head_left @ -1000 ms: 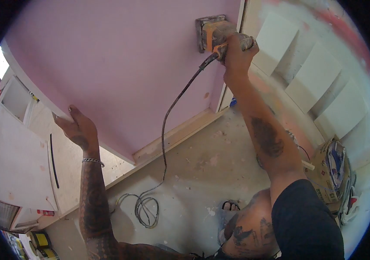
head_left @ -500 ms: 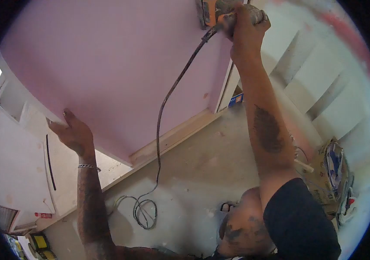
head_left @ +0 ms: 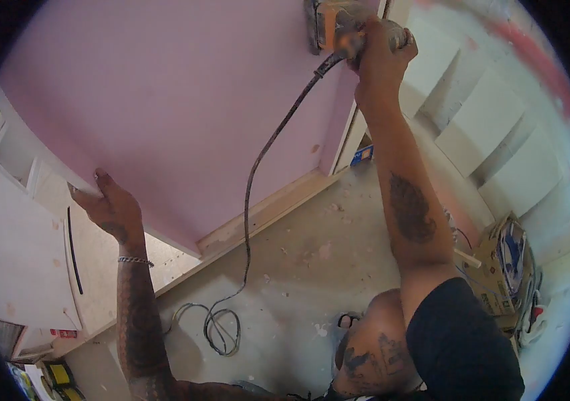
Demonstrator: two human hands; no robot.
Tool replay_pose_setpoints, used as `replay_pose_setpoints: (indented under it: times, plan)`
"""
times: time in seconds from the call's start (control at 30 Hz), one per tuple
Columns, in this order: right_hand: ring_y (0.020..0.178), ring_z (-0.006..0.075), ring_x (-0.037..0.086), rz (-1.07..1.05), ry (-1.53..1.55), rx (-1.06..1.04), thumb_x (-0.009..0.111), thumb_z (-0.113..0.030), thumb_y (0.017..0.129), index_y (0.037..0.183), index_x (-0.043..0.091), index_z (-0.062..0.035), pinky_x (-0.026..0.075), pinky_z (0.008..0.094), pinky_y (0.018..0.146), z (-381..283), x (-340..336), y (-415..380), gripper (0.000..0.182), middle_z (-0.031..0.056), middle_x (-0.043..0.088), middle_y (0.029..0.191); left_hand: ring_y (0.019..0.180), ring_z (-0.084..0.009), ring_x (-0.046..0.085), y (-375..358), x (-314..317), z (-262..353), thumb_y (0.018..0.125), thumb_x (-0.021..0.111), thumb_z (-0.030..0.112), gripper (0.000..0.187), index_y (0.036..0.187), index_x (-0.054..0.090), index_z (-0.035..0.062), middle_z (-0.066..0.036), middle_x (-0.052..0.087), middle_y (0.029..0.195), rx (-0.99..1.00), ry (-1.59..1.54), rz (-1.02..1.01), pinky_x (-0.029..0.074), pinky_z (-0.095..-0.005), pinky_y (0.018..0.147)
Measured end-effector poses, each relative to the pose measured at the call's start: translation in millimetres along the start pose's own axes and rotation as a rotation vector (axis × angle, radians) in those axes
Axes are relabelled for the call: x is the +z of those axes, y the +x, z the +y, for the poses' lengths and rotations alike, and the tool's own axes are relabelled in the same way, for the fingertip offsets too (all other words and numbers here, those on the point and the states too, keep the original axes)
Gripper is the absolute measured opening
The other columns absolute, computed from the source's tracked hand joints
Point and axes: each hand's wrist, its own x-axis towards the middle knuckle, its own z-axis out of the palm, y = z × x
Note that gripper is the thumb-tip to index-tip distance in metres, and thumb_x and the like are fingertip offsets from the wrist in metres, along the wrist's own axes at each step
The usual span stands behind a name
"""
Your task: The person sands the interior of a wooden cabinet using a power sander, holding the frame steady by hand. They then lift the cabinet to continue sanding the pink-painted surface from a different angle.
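Observation:
My right hand (head_left: 382,53) is wrapped around a dusty orange and black electric sander (head_left: 328,28), high up near the right edge of a pink panel (head_left: 185,100). The sander's pad side faces the panel; whether it touches is hard to see. From its rear a black power cord (head_left: 248,194) hangs down in front of the panel and ends in loose loops on the floor. At the panel's left edge, my left hand (head_left: 112,206) grips the pale border, thumb on the pink face and fingers partly hidden behind it.
A wooden sill (head_left: 258,217) runs along the panel's foot. Dusty floor (head_left: 312,267) with scattered debris lies below. On the right stand white stepped panels (head_left: 482,120) and a cardboard box (head_left: 492,274) with items in it. My bent knee (head_left: 372,351) is at the bottom.
The sander and my right hand have shifted slightly downward in view. My left hand keeps its grip on the panel edge, and the cord has swayed a little.

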Motion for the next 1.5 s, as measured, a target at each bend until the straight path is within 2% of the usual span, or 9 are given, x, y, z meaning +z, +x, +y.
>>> replay_pose_setpoints:
  times: [0.27,0.43,0.63,0.77,1.03,1.17,1.37,1.43,1.5]
  plan:
    - [0.089,0.0219,0.063,0.043,-0.039,-0.131,0.076,-0.035,0.086,0.148,0.016,-0.0036,0.054,0.0359,0.06,47,-14,6,0.092,0.0168,0.055,0.117,0.12,-0.0319,0.059,-1,3,1,0.104,0.056,0.027,0.06,0.148,0.035,-0.007,-0.025,0.055,0.134,0.021,-0.005,0.026,0.049,-0.0425,0.099]
    - [0.081,0.0202,0.063,0.034,-0.086,0.018,0.075,-0.034,0.088,0.144,0.02,-0.005,0.05,0.0338,0.05,41,-20,-20,0.084,0.0159,0.055,0.112,0.121,-0.0312,0.056,-2,4,-5,0.104,0.057,0.024,0.054,0.145,0.038,-0.0063,-0.022,0.053,0.133,0.004,-0.022,0.025,0.046,-0.0431,0.104]
    - [0.081,0.0213,0.062,0.107,-0.048,0.238,0.073,-0.034,0.089,0.143,0.02,-0.0077,0.05,0.0357,0.054,51,-29,-33,0.08,0.0155,0.054,0.112,0.12,-0.0321,0.058,-1,2,3,0.104,0.056,0.024,0.055,0.146,0.037,-0.0065,-0.023,0.055,0.135,-0.028,0.008,0.019,0.047,-0.0428,0.103]
    - [0.083,0.0217,0.062,0.089,-0.031,0.264,0.072,-0.035,0.09,0.144,0.019,-0.008,0.051,0.0361,0.057,62,-35,-40,0.08,0.0153,0.053,0.115,0.115,-0.0318,0.061,0,3,-5,0.104,0.058,0.027,0.06,0.148,0.035,-0.0067,-0.025,0.057,0.131,0.05,0.059,0.038,0.05,-0.0429,0.098]
    - [0.084,0.0216,0.063,0.086,-0.082,0.339,0.071,-0.039,0.09,0.147,0.018,-0.0107,0.051,0.0365,0.056,69,-45,-59,0.083,0.0147,0.054,0.117,0.115,-0.0345,0.061,0,4,-1,0.104,0.058,0.025,0.058,0.147,0.036,-0.0068,-0.026,0.057,0.13,-0.012,0.11,0.05,0.05,-0.0456,0.098]
    - [0.083,0.0219,0.064,0.121,-0.094,0.229,0.071,-0.037,0.09,0.146,0.019,-0.0105,0.052,0.0384,0.054,121,-61,-46,0.081,0.0152,0.054,0.118,0.115,-0.035,0.061,1,3,-3,0.104,0.057,0.026,0.058,0.147,0.037,-0.0075,-0.026,0.057,0.13,0.016,0.099,0.044,0.05,-0.0463,0.098]
    - [0.101,0.0224,0.06,0.055,-0.122,0.05,0.072,-0.033,0.092,0.15,0.019,-0.0063,0.056,0.0389,0.075,113,-63,-43,0.082,0.0163,0.052,0.12,0.117,-0.0359,0.061,-1,2,0,0.104,0.057,0.028,0.059,0.146,0.037,-0.0086,-0.027,0.057,0.131,-0.006,0.061,0.037,0.049,-0.0456,0.099]
    - [0.118,0.025,0.053,-0.02,-0.139,0.002,0.074,-0.027,0.09,0.153,0.02,-0.0016,0.046,0.0354,0.1,104,-61,-42,0.087,0.0217,0.048,0.132,0.118,-0.0368,0.061,-1,2,-3,0.103,0.057,0.028,0.06,0.146,0.037,-0.0086,-0.027,0.057,0.132,0.016,0.089,0.037,0.049,-0.0456,0.1]
    - [0.118,0.0251,0.053,-0.023,-0.174,-0.043,0.074,-0.028,0.09,0.152,0.021,-0.0012,0.045,0.0354,0.102,99,-57,-40,0.086,0.0215,0.049,0.131,0.118,-0.0377,0.061,0,1,-6,0.103,0.058,0.028,0.061,0.147,0.036,-0.0085,-0.028,0.056,0.133,0.039,0.118,0.037,0.049,-0.0455,0.1]
